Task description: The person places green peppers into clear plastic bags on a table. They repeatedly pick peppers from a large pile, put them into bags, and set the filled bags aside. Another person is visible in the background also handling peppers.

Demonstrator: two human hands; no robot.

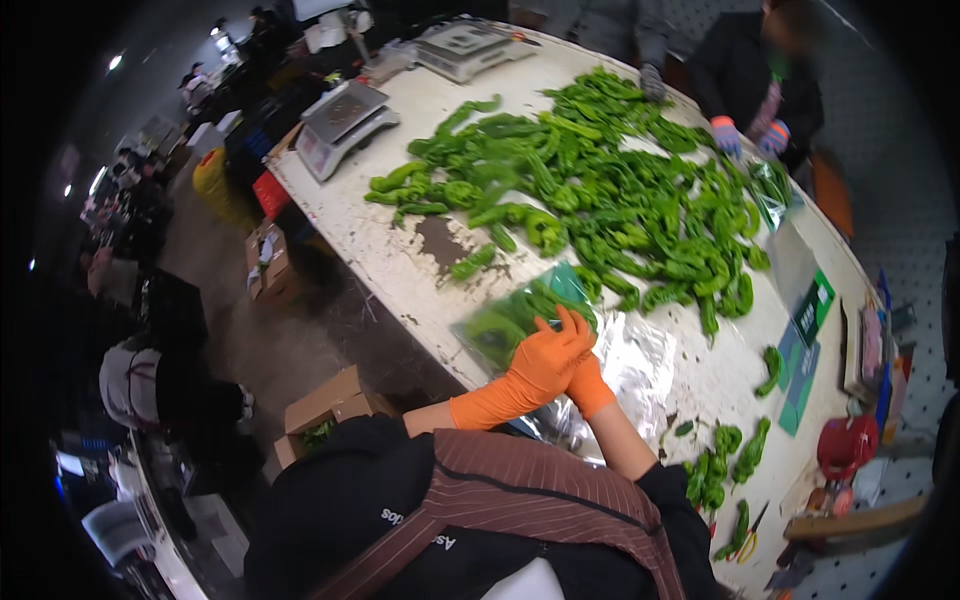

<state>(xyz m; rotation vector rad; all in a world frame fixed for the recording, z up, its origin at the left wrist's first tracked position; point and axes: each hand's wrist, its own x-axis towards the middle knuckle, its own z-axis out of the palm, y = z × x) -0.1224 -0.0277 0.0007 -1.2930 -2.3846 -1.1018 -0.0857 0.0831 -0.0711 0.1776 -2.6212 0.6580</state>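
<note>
The white worktable takes up most of the view, its top scuffed and dirty in patches. Across its middle spreads a broad pile of green peppers, long, wrinkled and tangled together. A co-worker stands at the far right edge, gloved hands near a smaller packed bag. Two scales, a nearer one and a farther one, sit along the upper left side.

Next in size comes shiny plastic film, lying crumpled beside and beneath the wearer's hands. Just left of it, at the near edge of the pile, is the clear bag with peppers inside. It should be light and soft, the film slick and the load apt to shift; the peppers probably give a little but could bruise or snap if squeezed. The mouth's rim looks the better hold, with a palm under the filled part.

Both hands wear orange gloves. The left hand lies over the bag's right side, fingers bent; the right hand is tucked against it, mostly covered. With the two overlapping, I cannot tell whether either is closed on the film.

Smallest, yellow-handled scissors lie by a few loose peppers at lower right
</note>
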